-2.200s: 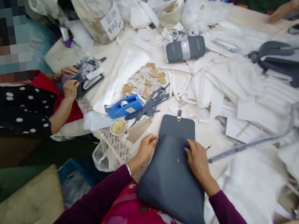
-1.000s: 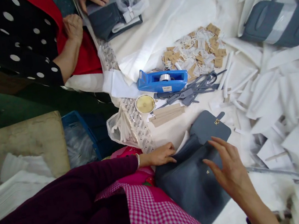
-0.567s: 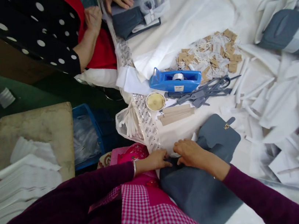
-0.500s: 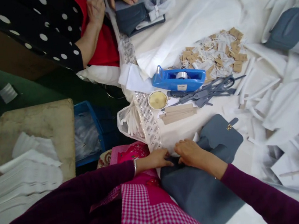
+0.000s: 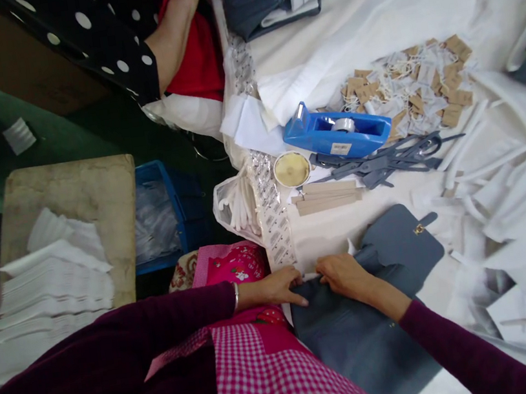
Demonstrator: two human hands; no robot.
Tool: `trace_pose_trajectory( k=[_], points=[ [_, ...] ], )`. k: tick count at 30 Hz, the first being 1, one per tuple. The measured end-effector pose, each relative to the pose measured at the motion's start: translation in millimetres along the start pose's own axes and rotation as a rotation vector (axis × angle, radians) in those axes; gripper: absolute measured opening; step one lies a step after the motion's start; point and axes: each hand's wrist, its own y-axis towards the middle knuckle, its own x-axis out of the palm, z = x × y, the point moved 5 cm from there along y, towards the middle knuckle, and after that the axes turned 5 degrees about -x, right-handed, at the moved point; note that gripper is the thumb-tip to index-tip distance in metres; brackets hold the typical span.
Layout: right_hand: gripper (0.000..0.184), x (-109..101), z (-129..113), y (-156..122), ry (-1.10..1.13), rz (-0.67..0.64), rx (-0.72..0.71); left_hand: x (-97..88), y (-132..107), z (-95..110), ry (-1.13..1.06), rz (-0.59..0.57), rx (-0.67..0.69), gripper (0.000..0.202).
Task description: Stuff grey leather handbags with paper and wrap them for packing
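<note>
The grey bag lies at the near side of the surface, its flap turned out rightward, probably to free the far edge. The right hand pinches that edge, seemingly to steady it; the left hand touches its left corner, grip unclear. Farther sits a blue tape dispenser.

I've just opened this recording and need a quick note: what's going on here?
A person in purple sleeves is handling a gray bag: the right hand pinches its edge and the left hand touches the corner. The bag's flap lies open on the table. Beyond it sit a blue tape dispenser and a heap of tags.
</note>
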Motion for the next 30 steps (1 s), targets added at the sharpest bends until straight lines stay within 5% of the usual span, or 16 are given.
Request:
trace_pose_trajectory(
  k=[5,12,22,26,30],
  points=[
    [0.016,2,12,14,0.031,-0.054,0.072,-6.4,-3,0,0.012,-0.018,0.015,0.037],
    [0.017,-2,26,26,0.141,-0.106,0.070,-14.0,-3,6,0.189,-0.040,-0.158,0.031],
    [0.022,-16,16,46,0.050,-0.081,0.127,-31.2,-3,23,0.619,0.045,-0.211,0.019],
    [0.019,-42,13,29,0.014,0.015,0.142,-29.6,-3,17,0.638,0.042,-0.226,0.018],
    [0.023,-71,-19,-12,0.201,0.190,-0.137,-28.8,-9,14,0.583,0.058,-0.263,0.020]
  ],
)
